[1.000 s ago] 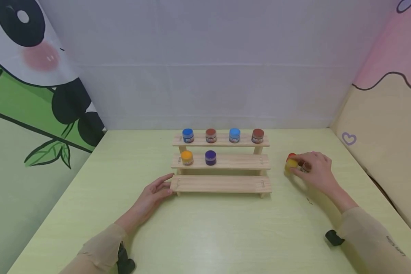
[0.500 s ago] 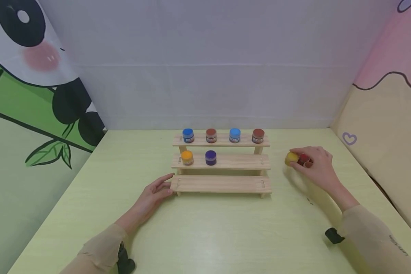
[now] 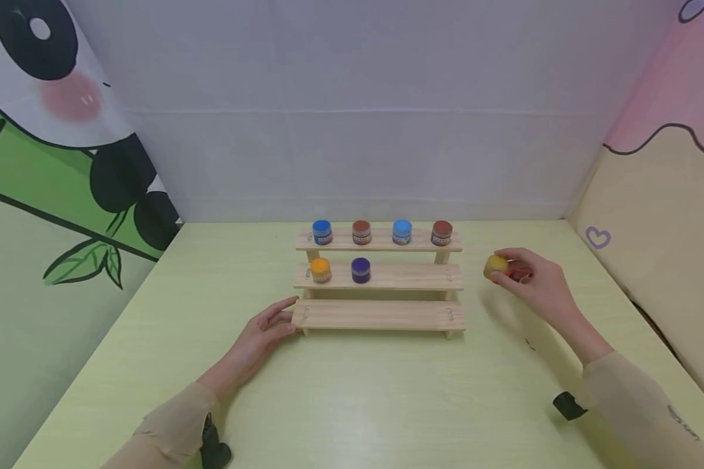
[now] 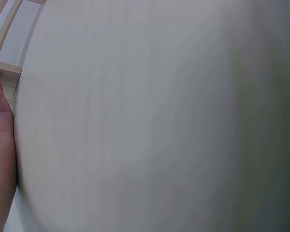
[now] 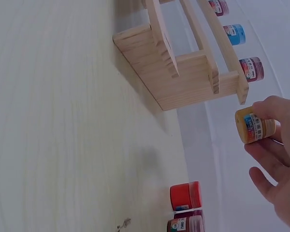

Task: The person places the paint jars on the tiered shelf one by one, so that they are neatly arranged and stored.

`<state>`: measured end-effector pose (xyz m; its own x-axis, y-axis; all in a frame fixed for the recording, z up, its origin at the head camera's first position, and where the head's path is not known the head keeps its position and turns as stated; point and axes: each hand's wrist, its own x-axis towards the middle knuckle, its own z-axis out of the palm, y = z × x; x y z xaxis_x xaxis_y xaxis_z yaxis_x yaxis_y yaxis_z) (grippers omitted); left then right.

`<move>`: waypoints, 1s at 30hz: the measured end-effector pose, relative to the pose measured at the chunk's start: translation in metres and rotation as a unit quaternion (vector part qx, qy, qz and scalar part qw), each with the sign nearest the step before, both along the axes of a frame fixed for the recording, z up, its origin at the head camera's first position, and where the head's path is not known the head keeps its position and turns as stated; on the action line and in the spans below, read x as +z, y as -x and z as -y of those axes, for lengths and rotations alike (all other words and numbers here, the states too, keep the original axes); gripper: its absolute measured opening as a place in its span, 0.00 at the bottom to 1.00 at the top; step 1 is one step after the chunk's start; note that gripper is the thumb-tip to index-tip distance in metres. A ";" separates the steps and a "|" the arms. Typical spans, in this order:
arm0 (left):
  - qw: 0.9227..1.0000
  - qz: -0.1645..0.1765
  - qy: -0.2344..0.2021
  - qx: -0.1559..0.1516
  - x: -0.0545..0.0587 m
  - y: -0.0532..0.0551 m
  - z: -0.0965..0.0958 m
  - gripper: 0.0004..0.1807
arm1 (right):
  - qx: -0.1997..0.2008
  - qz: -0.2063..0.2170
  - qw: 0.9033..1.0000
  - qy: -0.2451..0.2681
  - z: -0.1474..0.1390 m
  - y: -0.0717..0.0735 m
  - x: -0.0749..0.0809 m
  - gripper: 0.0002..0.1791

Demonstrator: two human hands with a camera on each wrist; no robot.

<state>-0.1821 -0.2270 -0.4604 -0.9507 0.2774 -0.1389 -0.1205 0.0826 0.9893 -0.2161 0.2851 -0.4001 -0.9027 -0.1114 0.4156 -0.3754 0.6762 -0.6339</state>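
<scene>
My right hand (image 3: 538,283) pinches a small yellow paint jar (image 3: 495,266) between thumb and fingers, to the right of a three-step wooden rack (image 3: 381,316). In the right wrist view, this jar is tilted, with its label showing, raised above the table. My left hand (image 3: 264,332) touches the left end of the rack's lowest step with fairly straight fingers. Blue (image 3: 322,232), brown (image 3: 361,232), light blue (image 3: 401,232) and another brown jar (image 3: 442,232) line the top step. An orange jar (image 3: 320,270) and a purple jar (image 3: 360,270) stand on the middle step's left half.
Below my right hand in its wrist view, a red jar (image 5: 185,195) and darker jars (image 5: 183,224) stand on the table; my hand mostly hides them in the head view. A dark mark (image 3: 530,344) lies on the tabletop. Patterned walls close the sides.
My right hand has lifted the yellow jar from the group of jars and moved it slightly up and left. My left hand has stayed at the rack's end.
</scene>
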 end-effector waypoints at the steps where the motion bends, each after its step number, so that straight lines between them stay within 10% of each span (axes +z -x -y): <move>1: 1.000 0.001 0.000 0.000 0.000 0.000 0.000 0.35 | 0.001 0.005 1.000 0.000 0.001 -0.001 0.001 0.21; 30: 1.000 0.000 0.005 0.003 -0.002 0.002 -0.001 0.35 | 0.048 -0.036 0.996 0.060 0.060 -0.004 0.010 0.23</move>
